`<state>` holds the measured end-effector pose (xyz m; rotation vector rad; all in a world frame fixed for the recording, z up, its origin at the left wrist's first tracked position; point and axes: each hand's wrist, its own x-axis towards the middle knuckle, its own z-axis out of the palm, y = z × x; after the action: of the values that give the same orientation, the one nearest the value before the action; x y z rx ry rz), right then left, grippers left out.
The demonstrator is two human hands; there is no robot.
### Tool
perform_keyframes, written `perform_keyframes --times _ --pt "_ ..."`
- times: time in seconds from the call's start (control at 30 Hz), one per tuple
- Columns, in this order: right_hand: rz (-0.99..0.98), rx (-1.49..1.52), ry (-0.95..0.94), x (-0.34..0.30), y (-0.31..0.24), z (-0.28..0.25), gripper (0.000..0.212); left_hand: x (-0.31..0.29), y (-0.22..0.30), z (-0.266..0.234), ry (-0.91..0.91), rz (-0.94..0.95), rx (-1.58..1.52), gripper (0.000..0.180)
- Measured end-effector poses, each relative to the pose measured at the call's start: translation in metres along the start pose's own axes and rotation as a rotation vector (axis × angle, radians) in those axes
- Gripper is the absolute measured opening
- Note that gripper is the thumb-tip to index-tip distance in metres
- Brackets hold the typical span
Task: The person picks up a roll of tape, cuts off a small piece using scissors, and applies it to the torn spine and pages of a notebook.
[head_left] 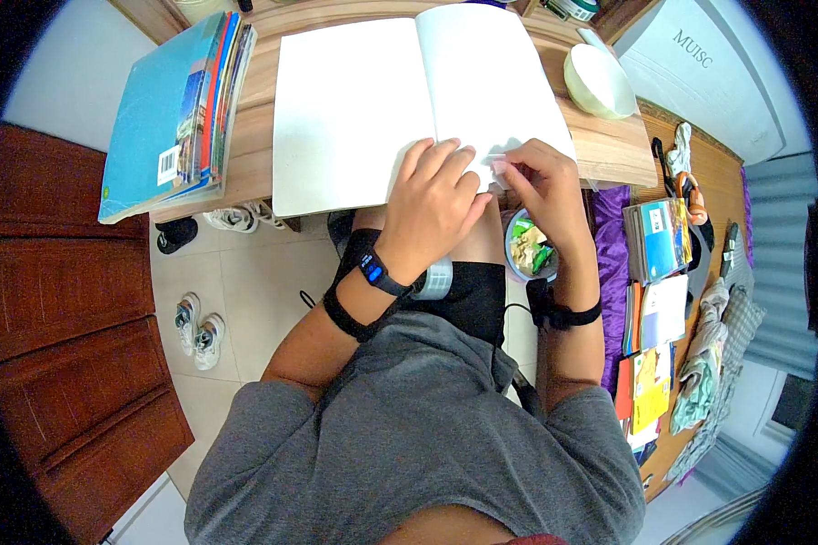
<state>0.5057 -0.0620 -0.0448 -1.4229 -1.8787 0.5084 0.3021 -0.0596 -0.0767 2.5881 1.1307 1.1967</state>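
A large blank book [354, 109] lies spread on the wooden desk in front of me, its white pages facing up. My left hand [436, 195] rests on the lower edge near the fold, fingers loosely stretched over the paper. Beside it, at the right page's lower edge, my right hand [545, 186] has thumb and forefinger pinched together. A small whitish bit shows at those fingertips, too small to name. Below my left wrist, a pale, round, roll-like thing [438, 278] sits over my lap, partly hidden by the arm.
Stacked books [168, 118] stand on the desk's left side; a pale green bowl [600, 80] is at the right. Under the right forearm is a bin [514, 263] with crumpled wrappers. More books [656, 241] and clothes [704, 350] lie farther right. Shoes [207, 341] are on the tiled floor.
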Motion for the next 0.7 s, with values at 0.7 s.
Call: perform_keyframes --times 0.7 --pt "0.005 0.010 0.043 0.001 0.007 0.004 0.012 -0.031 0.045 0.027 -0.217 -0.502 -0.688 0.025"
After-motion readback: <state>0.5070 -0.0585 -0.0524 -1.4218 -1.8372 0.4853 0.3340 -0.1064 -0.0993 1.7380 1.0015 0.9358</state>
